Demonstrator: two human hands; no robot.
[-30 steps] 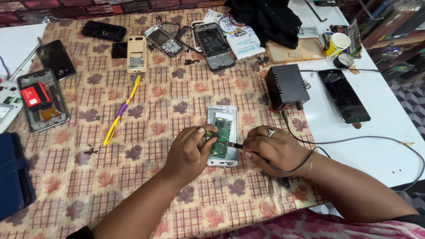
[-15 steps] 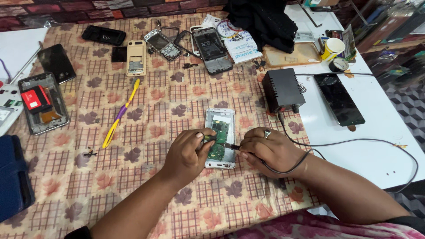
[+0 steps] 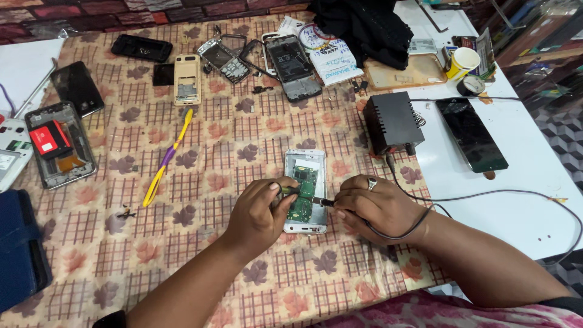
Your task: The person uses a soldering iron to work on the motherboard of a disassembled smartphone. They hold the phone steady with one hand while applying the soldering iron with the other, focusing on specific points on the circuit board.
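An opened white phone (image 3: 305, 163) with a green circuit board (image 3: 303, 188) lies on the patterned cloth (image 3: 231, 140) in front of me. My left hand (image 3: 262, 214) rests on the phone's left side, fingertips pinching something small over the board; what it pinches is too small to make out. My right hand (image 3: 376, 206), a ring on one finger, grips a soldering iron (image 3: 322, 201) whose tip touches the board. Its dark cable (image 3: 486, 195) loops around my wrist and runs to a black box-shaped soldering station (image 3: 393, 121).
Several dismantled phones and frames (image 3: 291, 64) lie along the far edge. A yellow and purple tool (image 3: 167, 159) lies left of the phone. An open phone with a red part (image 3: 57, 146), a dark screen (image 3: 470, 133), a paper cup (image 3: 461, 62) and black fabric (image 3: 364, 27) surround the work.
Both hands have stayed on the phone with only slight shifts. The view has moved a little, so the phone sits marginally lower in the picture.
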